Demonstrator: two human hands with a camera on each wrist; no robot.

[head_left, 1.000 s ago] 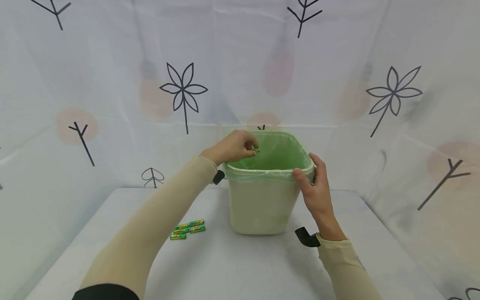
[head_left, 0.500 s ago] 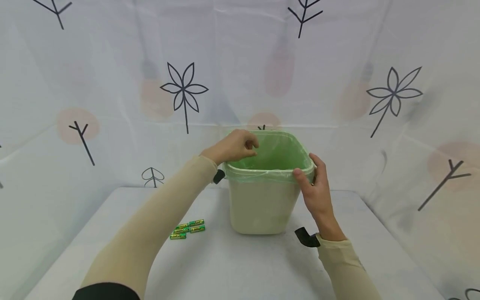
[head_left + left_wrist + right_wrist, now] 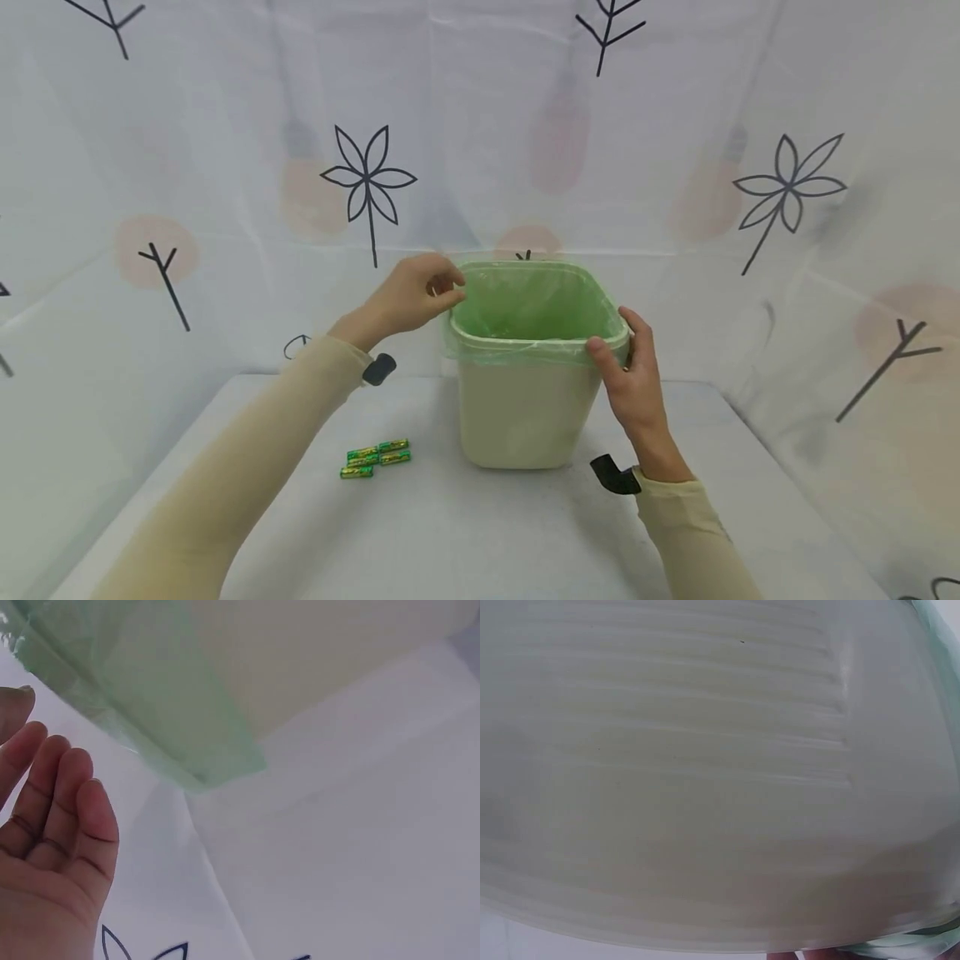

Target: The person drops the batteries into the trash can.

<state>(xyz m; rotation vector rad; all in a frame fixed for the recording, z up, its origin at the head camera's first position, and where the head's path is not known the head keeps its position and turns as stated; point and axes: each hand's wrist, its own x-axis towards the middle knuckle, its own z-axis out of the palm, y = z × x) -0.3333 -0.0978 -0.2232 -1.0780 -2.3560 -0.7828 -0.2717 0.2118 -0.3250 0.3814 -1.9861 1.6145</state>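
A cream trash bin (image 3: pixel 521 412) stands on the table, lined with a green bag (image 3: pixel 536 300) folded over its rim. My right hand (image 3: pixel 633 392) grips the bin's right rim, thumb in front and fingers along the side. The ribbed outer wall of the bin (image 3: pixel 705 765) fills the right wrist view. My left hand (image 3: pixel 412 292) hovers at the upper left corner of the bin, holding nothing, its fingers loosely bent. In the left wrist view its fingers (image 3: pixel 60 795) are apart from the liner (image 3: pixel 142 690). Several small green batteries (image 3: pixel 375 457) lie on the table left of the bin.
A white cloth covers the table (image 3: pixel 480 533). Behind it hangs a pale sheet (image 3: pixel 225 108) printed with leaf and twig drawings, close to the back of the bin.
A green battery was pinched in my left hand over the bin; it is gone from the fingers now. That hand has moved left to the rim, while the right hand has stayed in place.
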